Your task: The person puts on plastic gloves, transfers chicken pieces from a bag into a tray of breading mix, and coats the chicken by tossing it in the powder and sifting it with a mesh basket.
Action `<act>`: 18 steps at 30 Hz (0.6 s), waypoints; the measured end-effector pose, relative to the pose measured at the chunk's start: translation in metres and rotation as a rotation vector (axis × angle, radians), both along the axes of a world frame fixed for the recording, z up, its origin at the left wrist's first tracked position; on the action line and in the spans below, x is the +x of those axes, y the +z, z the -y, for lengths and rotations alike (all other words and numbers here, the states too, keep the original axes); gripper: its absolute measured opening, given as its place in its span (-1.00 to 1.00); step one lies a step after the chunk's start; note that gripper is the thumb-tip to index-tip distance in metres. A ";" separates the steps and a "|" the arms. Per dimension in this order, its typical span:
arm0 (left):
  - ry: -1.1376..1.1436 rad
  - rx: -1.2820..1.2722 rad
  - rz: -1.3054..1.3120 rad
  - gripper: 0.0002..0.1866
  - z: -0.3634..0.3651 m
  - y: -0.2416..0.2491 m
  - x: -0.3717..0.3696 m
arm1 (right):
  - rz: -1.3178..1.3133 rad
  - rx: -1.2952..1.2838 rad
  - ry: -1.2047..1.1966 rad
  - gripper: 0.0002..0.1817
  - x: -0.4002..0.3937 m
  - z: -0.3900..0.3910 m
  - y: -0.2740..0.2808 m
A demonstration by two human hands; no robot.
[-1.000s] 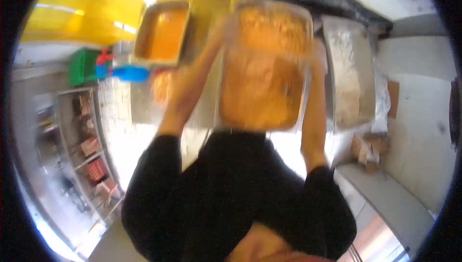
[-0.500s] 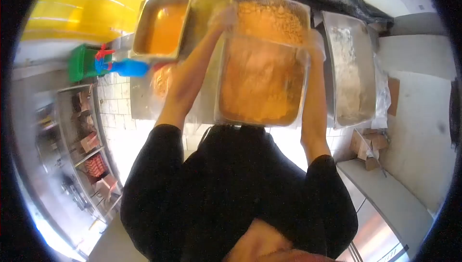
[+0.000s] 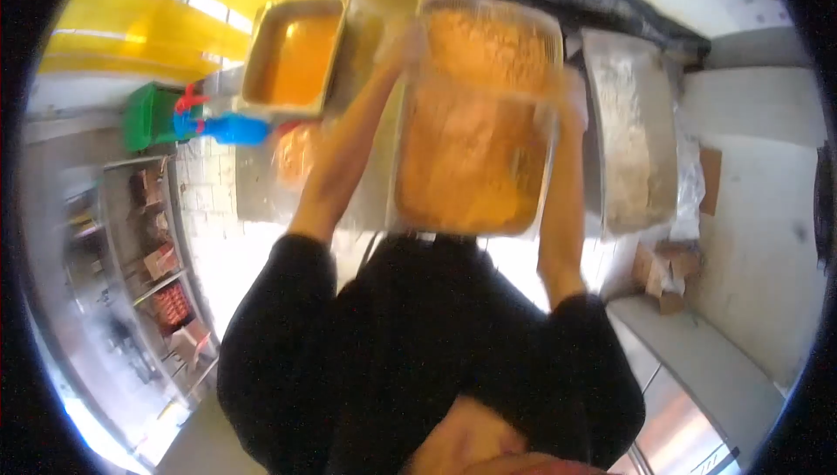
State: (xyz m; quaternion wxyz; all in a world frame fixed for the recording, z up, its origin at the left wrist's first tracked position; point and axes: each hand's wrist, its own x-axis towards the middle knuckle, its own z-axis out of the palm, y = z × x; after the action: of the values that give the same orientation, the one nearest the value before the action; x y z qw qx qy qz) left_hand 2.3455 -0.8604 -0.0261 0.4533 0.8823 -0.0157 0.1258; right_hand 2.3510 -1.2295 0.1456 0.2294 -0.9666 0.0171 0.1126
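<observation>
A perforated metal pan (image 3: 556,34) full of orange-coated pieces and crumbs overlaps the far part of a deep metal pan (image 3: 394,180) that contains orange powder. On the left rim of the perforated pan is my left hand (image 3: 404,46), blurred but closed around the edge. My right hand (image 3: 568,100) grips the opposite side near its front corner, also smeared by motion. Both forearms reach over the sides of the deep pan. Fine finger detail cannot be made out.
A pan of orange liquid (image 3: 301,61) stands at the back left, with a blue spray bottle (image 3: 235,129) nearby. Below it lies a clear bag or container of orange food (image 3: 296,154). To the right is a tray with whitish powder (image 3: 632,126). A green bin (image 3: 146,116) stands farther left.
Both hands stay at the sides of the perforated pan, blurred in both frames. The crumbs in it and the powder below look shifted. The view has tilted slightly.
</observation>
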 end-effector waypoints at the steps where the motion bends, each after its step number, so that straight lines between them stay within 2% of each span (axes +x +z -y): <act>1: 0.012 0.013 0.045 -0.84 -0.013 0.017 0.031 | 0.019 -0.011 0.010 -0.60 -0.003 0.002 0.000; 2: 0.080 0.053 -0.063 -0.82 -0.016 0.046 0.041 | 0.011 -0.008 0.004 -0.60 -0.006 0.000 0.002; 4: 0.186 0.115 -0.377 -0.77 0.004 0.088 -0.004 | -0.013 0.007 0.002 -0.60 -0.005 -0.001 -0.007; 6: 0.107 0.256 -0.308 -0.78 0.009 0.071 -0.011 | -0.011 0.024 -0.007 -0.60 0.002 -0.004 -0.011; 8: 0.173 0.373 -0.071 -0.78 0.015 0.086 -0.011 | 0.023 0.001 0.000 -0.59 -0.007 0.002 -0.007; 10: 0.178 0.371 -0.010 -0.78 0.017 0.074 -0.015 | 0.004 0.009 -0.006 -0.59 -0.005 0.004 -0.008; 12: 0.099 0.271 -0.193 -0.78 0.023 0.029 -0.026 | -0.027 0.025 -0.018 -0.59 -0.002 0.005 -0.012; 14: 0.083 0.198 -0.179 -0.78 0.028 0.010 -0.012 | 0.004 0.010 -0.004 -0.59 -0.009 0.008 -0.009; 16: 0.171 1.078 -0.104 -0.79 0.020 0.069 0.015 | 0.012 0.010 -0.007 -0.58 -0.009 0.010 -0.006; 18: 0.032 0.879 -0.054 -0.80 0.021 0.071 -0.012 | -0.004 0.029 -0.013 -0.58 0.002 0.012 -0.015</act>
State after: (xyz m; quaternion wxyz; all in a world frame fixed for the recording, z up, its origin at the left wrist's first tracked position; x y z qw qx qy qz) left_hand 2.3338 -0.8813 0.0454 0.0332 0.9944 -0.0422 0.0912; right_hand 2.3529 -1.2410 0.1310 0.2440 -0.9629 0.0219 0.1133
